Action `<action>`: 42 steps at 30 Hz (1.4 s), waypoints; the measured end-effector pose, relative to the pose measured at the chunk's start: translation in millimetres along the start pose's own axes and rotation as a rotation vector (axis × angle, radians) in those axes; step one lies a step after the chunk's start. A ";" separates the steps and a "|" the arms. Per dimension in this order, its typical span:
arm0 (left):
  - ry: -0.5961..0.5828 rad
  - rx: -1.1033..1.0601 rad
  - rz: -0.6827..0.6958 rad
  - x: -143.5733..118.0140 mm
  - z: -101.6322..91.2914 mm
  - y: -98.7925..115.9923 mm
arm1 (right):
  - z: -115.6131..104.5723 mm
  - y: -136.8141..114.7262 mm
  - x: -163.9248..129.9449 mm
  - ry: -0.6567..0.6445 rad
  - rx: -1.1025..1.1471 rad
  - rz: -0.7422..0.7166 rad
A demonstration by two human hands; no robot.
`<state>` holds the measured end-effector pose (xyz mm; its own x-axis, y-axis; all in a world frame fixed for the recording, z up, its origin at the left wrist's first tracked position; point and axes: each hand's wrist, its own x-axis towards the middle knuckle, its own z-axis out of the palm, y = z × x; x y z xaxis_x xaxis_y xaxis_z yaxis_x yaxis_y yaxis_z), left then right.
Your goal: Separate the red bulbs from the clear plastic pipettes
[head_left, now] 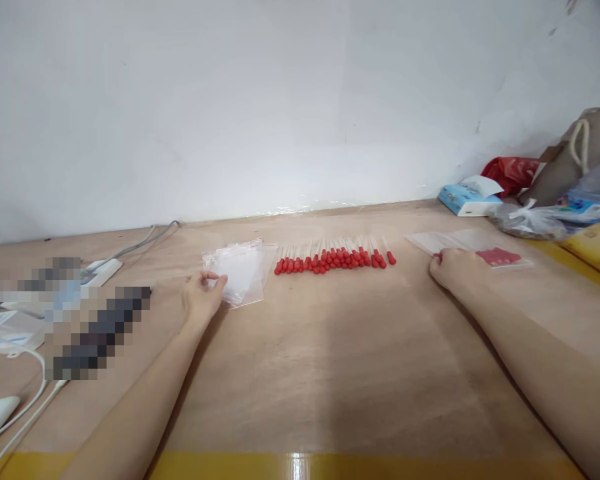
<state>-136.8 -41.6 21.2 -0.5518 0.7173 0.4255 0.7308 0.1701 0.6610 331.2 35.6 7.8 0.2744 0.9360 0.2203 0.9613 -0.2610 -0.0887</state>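
Two bare hands reach out across a brown-papered counter [330, 373], either side of a row of red-bulbed droppers [334, 259] that lies along its far part. The left hand [203, 297], to the left of the row, pinches the near edge of a stack of clear plastic bags [240, 270] between thumb and fingertips. The right hand [453, 267], to the right of the row, rests curled and knuckles-up on the edge of a flat filled bag [480, 252] showing red inside; whether its fingers grip anything cannot be told. The risks look slight but real: the slick bags may cling so that several lift at once, the stack could slide toward the row and nudge the droppers out of line, and a sweeping forearm might roll the slender tubes. Tissues [463, 199] and bundled bags [540, 217] crowd the corner further right of the row.
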 end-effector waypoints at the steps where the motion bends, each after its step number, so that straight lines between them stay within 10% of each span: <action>1: -0.016 0.103 -0.010 2.5 -1.0 -4.7 | -0.5 -0.7 -2.0 0.003 0.001 -0.011; 8: 0.192 0.329 0.169 -9.9 -4.8 10.0 | -21.9 -0.5 -9.5 0.294 0.195 0.052; 12: 0.113 0.090 0.367 -28.9 -1.1 31.0 | -46.5 -24.9 -11.7 0.463 0.762 0.127; 17: -0.422 -0.431 0.363 -74.7 7.5 64.2 | -50.5 -92.2 -66.4 -0.145 1.553 -0.049; 21: -0.941 -0.754 0.006 -106.5 10.2 86.9 | -40.1 -126.6 -129.4 -0.600 1.801 -0.157; 25: -1.074 -0.877 -0.179 -105.2 9.9 89.7 | -39.5 -123.3 -146.4 -0.777 1.478 -0.359; 30: -1.181 -0.722 -0.102 -79.6 5.8 73.3 | -49.1 -102.5 -132.1 -0.198 0.707 -0.672; 35: -1.367 -0.601 -0.013 -74.5 5.2 70.3 | -46.9 -102.0 -134.6 0.069 0.658 -1.113; 42: -1.061 -0.665 -0.172 -81.9 9.9 76.4 | -27.7 -105.8 -139.3 -0.113 0.590 -1.175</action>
<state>-31.7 -80.6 30.8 0.1983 0.9601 -0.1970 0.1693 0.1644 0.9718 191.9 -73.8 13.5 -0.7414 0.5549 0.3773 0.4605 0.8298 -0.3152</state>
